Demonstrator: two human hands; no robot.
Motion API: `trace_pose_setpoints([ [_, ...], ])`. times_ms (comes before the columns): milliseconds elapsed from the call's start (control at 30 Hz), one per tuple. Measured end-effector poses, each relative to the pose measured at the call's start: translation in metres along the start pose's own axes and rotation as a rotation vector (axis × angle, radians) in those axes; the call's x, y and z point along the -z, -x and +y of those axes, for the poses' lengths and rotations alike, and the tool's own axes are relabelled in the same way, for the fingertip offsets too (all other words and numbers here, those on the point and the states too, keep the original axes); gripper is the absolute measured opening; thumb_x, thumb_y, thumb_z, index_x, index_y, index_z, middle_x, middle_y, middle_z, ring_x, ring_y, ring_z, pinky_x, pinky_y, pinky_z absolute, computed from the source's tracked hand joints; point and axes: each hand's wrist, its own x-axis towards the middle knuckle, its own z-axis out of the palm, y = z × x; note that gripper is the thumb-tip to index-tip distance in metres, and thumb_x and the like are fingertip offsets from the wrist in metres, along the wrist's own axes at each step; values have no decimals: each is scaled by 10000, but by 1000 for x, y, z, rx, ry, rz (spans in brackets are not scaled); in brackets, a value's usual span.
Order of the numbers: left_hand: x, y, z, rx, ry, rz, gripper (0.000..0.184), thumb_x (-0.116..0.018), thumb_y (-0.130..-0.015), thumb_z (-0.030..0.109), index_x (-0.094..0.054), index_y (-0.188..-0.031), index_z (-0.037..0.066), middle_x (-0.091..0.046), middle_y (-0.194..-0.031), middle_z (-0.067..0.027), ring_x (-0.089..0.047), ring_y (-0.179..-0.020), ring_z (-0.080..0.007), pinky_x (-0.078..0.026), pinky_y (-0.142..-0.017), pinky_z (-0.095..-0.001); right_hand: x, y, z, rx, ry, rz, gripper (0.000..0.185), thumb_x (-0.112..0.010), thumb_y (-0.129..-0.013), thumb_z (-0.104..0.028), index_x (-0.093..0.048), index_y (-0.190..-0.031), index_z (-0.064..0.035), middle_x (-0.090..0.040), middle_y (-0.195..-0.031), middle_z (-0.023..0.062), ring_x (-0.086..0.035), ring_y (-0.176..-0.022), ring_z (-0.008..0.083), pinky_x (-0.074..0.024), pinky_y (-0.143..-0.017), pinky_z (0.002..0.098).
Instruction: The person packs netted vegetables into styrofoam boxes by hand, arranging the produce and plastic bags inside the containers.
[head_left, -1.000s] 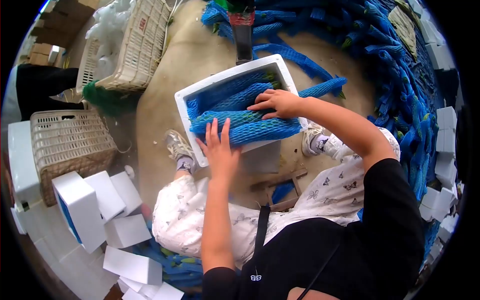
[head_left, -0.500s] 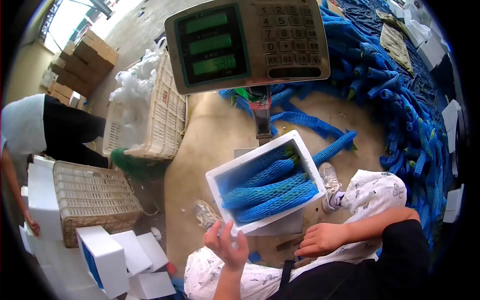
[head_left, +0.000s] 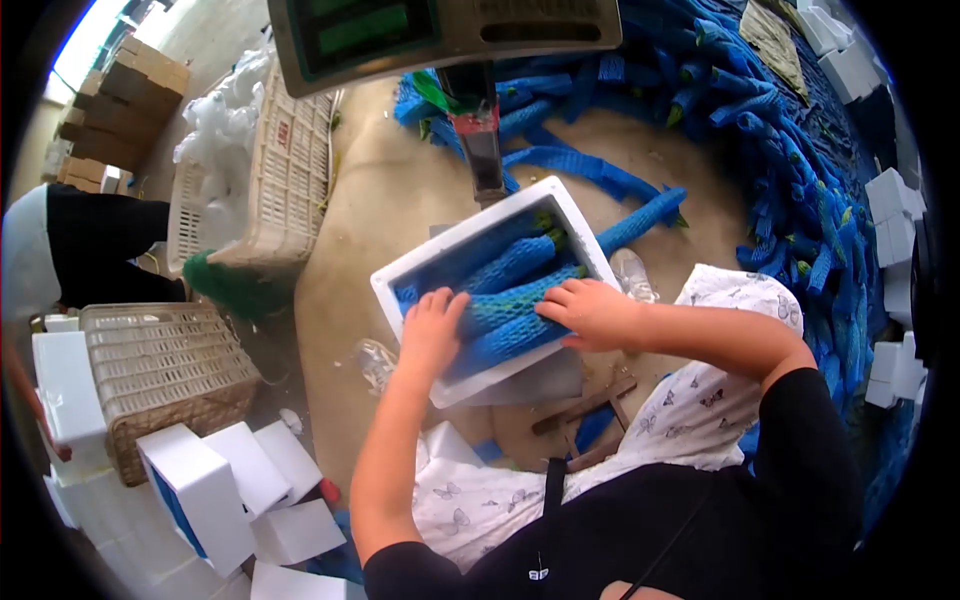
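Note:
A white foam box (head_left: 400, 282) sits at a tilt beneath the scale display, holding several long green vegetables in blue mesh sleeves. My left hand (head_left: 432, 332) reaches over the box's near left side, fingers curled onto the left end of a blue-sleeved vegetable (head_left: 502, 306). At that vegetable's other end, my right hand (head_left: 592, 312) has its fingers bent over it from the right. Both thumbs are partly hidden. Behind it another sleeved vegetable (head_left: 512, 265) lies along the box.
The scale display (head_left: 450, 35) stands on a post (head_left: 480, 150) behind the box. A big heap of blue-sleeved vegetables (head_left: 780, 160) curves round the right. White crates (head_left: 270, 180), foam boxes (head_left: 200, 490) and a person (head_left: 95, 245) are on the left.
Both hands have moved from the near side into the box, onto a sleeved vegetable. The view has tipped down, so the scale and box appear higher and further left.

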Motion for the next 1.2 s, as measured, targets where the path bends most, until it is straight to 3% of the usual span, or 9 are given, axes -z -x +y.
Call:
trace_pose_setpoints([
  [167,-4,7,6,47,31,65,668,-739,-572,69,-528,-1199,167,-518,-1118,-56,-511,-1050,-262,-414,-845,-402,-3,2,-4,-66,11,57,526,-770,-654,-188,-551,-1120,-78,-540,-1070,111,-530,-1002,290,-445,-852,382],
  [300,21,2,2,372,782,-130,342,-648,-865,313,-593,-1131,106,-659,-846,-112,-618,-700,-216,-480,-630,-322,-3,-1,-4,-51,-46,23,601,-787,-603,-171,-525,-1137,-83,-518,-1119,130,-522,-1011,302,-420,-920,375],
  [400,21,-12,-8,561,828,-320,326,-582,-908,354,-609,-1116,106,-668,-846,-102,-628,-688,-207,-485,-619,-331,2,3,-6,-54,-142,-107,623,-784,-612,-235,-521,-1164,-116,-607,-971,75,-590,-962,263,-447,-865,362],
  [600,-10,-12,-1,278,146,47,380,-569,-896,431,-595,-1147,146,-669,-933,-143,-635,-830,-329,-495,-702,-391,23,21,0,-9,-215,123,592,-797,-673,-377,-584,-1195,-200,-677,-844,52,-666,-716,242,-505,-575,337],
  [667,-1,-11,17,487,340,-68,443,-619,-852,427,-560,-1213,176,-657,-955,-135,-623,-921,-315,-489,-761,-400,48,31,3,-34,-274,80,554,-791,-688,-379,-598,-1175,-198,-672,-810,50,-660,-681,241,-499,-569,335],
  [733,5,-4,31,198,350,54,548,-694,-785,412,-527,-1259,193,-642,-1021,-120,-605,-972,-313,-488,-761,-410,79,49,9,-55,-149,12,520,-778,-691,-414,-617,-1132,-190,-682,-837,68,-668,-695,261,-515,-596,336],
  [867,-8,-3,38,357,413,-225,617,-761,-682,270,-521,-1243,177,-625,-1036,-120,-606,-963,-326,-489,-775,-413,149,118,38,-132,162,460,460,-763,-754,-305,-616,-1152,-127,-688,-887,83,-672,-704,227,-532,-668,304],
  [1067,-37,4,43,400,61,73,608,-777,-669,236,-529,-1217,148,-626,-1071,-111,-599,-985,-318,-466,-839,-393,70,278,78,-1058,-313,1149,405,-731,-820,-225,-611,-1149,-22,-687,-931,53,-613,-777,92,-485,-716,231],
  [1200,-32,-11,56,226,-265,210,810,-722,-663,53,-379,-1393,128,-371,-1429,-162,-335,-1327,-356,-208,-1101,-528,-76,353,38,-1560,-343,1022,617,-780,-697,-435,-630,-1137,-29,-684,-1000,157,-654,-915,230,-493,-815,347],
])
